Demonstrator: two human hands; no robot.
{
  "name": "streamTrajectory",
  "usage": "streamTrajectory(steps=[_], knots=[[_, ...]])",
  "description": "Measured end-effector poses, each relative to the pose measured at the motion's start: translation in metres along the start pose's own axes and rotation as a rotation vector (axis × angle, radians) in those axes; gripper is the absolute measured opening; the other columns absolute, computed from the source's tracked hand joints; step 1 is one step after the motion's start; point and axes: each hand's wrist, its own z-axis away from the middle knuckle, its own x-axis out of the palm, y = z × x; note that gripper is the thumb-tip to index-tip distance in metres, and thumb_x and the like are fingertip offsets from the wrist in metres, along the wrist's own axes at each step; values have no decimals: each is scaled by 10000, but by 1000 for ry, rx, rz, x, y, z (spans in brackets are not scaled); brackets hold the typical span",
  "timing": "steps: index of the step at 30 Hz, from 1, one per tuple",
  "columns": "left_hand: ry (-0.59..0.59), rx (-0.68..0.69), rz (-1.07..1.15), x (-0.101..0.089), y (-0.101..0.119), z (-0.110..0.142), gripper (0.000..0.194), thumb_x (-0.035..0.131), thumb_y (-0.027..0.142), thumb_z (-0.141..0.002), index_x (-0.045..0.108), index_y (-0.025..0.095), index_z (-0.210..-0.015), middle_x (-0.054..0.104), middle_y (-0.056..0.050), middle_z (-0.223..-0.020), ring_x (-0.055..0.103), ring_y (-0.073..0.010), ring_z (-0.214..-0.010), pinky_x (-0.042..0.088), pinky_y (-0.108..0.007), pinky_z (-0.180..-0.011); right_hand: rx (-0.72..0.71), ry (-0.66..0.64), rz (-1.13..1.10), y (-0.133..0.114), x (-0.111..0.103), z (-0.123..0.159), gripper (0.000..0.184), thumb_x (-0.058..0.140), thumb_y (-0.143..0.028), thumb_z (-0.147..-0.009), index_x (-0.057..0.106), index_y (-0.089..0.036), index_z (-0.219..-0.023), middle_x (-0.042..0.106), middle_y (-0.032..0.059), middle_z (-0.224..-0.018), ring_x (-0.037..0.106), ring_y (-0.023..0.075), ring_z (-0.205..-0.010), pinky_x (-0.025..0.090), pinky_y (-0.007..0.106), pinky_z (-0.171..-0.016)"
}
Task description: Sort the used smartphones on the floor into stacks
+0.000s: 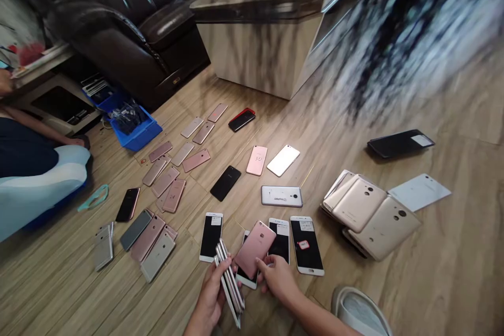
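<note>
My left hand [208,299] grips a stack of several thin phones [229,281] held on edge. My right hand [277,278] pinches the near end of a pink phone [255,249], back side up, tilted over the white-framed phones [211,236] lying face up on the wooden floor [433,283]. Another white-framed phone with a pink sticker [306,245] lies just right of my right hand.
Many phones lie spread over the floor: pink ones [169,178] at left, gold ones [370,212] stacked at right, a black one [225,182] in the middle. A blue bin [136,128], a dark leather sofa [129,26], a marble table [268,37] and a seated person [31,168] surround the area.
</note>
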Motion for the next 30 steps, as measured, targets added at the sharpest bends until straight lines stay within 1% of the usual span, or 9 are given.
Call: streamTrajectory(steps=[6,10,14,17,20,22,24,27,30], knots=[[-131,212,-289,5,0,-1,699,993,414,-545,737,170,-1147,767,-82,-1034,712,-239,-979,555,-268,-861,64,14,-48,-2,7,-9,262,506,-320,-978,463,-234,-734,660,11,-570,583,149,-382,352,227,-378],[-210,240,-340,17,-6,-4,615,971,470,-577,744,148,-1049,772,-110,-978,715,-269,-925,563,-313,-832,-6,75,7,1,6,-10,252,554,-294,-944,486,-233,-709,645,8,-545,583,167,-412,380,254,-441],[-237,205,-274,21,-7,-1,640,980,510,-532,752,161,-1017,781,-132,-1037,726,-314,-989,566,-378,-921,-137,85,42,8,4,-10,28,658,-186,-806,658,-183,-778,703,24,-694,661,207,-661,447,283,-610],[-208,159,-229,16,-5,2,679,1001,510,-455,761,166,-990,784,-130,-1030,729,-326,-997,568,-385,-934,-245,-9,46,15,4,-5,58,668,-191,-765,696,-175,-813,695,15,-714,643,212,-701,446,287,-634],[-130,80,-165,8,-3,3,696,1006,506,-432,750,176,-989,771,-94,-882,738,-302,-887,595,-361,-802,-393,-113,51,6,0,1,164,652,-351,-826,663,-188,-807,690,21,-732,635,201,-669,464,284,-603],[-51,-32,-66,1,0,3,677,998,518,-451,728,182,-973,738,-67,-784,727,-280,-769,594,-353,-677,-441,-120,44,-16,-9,0,271,585,-460,-883,635,-195,-860,672,17,-718,614,183,-581,454,274,-519],[-1,-114,63,-5,7,4,634,981,522,-509,711,176,-966,739,-72,-829,712,-255,-715,592,-356,-621,-424,-73,27,-53,-22,-9,296,518,-486,-929,596,-201,-937,648,1,-691,587,170,-492,420,259,-427],[-4,-107,199,-10,21,6,580,965,468,-600,705,164,-1019,746,-85,-990,709,-228,-758,615,-370,-647,-442,6,16,-120,-45,-41,228,464,-414,-993,546,-212,-925,648,-6,-682,588,150,-486,447,241,-446],[-12,-73,214,-7,32,12,599,994,442,-574,703,166,-1019,736,-64,-971,701,-222,-762,619,-374,-641,-483,122,33,-176,-62,-77,206,448,-307,-1025,525,-212,-860,607,-16,-637,547,125,-486,435,222,-482]])
